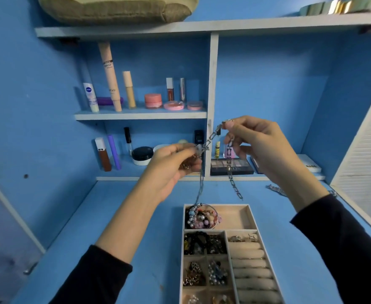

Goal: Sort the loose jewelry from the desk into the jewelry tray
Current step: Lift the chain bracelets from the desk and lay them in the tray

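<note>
Both ends of the chain hang near the tray while my left hand and right hand pinch it

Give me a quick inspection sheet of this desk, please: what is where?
Surface: blue desk, with the tray resting on it.
Job's things: silver chain stretched between both hands above the jewelry tray, its ends hanging down; bead bracelets in the tray's far compartment; second chain lying on the desk beyond the right wrist.
Clutter: cosmetics on the shelves; eyeshadow palette on the lowest one.
Grippers: left hand grips the chain; right hand pinches it near one end.
Cables: nothing seen.
Surroundings: blue walls; bag on the top shelf.
</note>
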The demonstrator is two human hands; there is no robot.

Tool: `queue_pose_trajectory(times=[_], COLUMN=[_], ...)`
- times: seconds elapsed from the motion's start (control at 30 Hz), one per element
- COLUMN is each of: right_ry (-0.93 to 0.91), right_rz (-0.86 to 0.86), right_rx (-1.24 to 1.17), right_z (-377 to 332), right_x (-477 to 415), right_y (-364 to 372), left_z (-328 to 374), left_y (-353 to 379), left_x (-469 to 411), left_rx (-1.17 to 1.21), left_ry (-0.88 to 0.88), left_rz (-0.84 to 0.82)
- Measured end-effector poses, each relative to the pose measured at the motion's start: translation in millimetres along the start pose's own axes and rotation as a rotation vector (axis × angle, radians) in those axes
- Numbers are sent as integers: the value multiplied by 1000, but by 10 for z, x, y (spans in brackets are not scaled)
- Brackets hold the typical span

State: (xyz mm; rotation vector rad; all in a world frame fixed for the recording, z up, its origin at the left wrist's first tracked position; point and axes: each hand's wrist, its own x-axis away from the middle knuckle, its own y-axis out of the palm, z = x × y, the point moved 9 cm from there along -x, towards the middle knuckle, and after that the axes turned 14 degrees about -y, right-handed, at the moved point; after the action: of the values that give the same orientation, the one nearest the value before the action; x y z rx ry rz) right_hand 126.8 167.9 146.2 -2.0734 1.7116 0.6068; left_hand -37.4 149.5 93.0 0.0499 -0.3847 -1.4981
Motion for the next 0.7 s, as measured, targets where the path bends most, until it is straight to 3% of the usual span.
queue_pose_trajectory(times=[0.33, 0.43, 0.7], right_ry=[-52, -61, -44], right_rz=[42, 24, -20], right_rx=[22, 35, 88], right_z=[-150, -157, -83], right_x=[-79, -76, -5], right_y=[51, 98, 148], left_z=[-655, -717, -679], left_y=[79, 71, -162], left_x=[-21, 22, -34], left_rx=[62, -170, -825], left_ry=[-180, -109, 104], left_rz=[-150, -115, 185])
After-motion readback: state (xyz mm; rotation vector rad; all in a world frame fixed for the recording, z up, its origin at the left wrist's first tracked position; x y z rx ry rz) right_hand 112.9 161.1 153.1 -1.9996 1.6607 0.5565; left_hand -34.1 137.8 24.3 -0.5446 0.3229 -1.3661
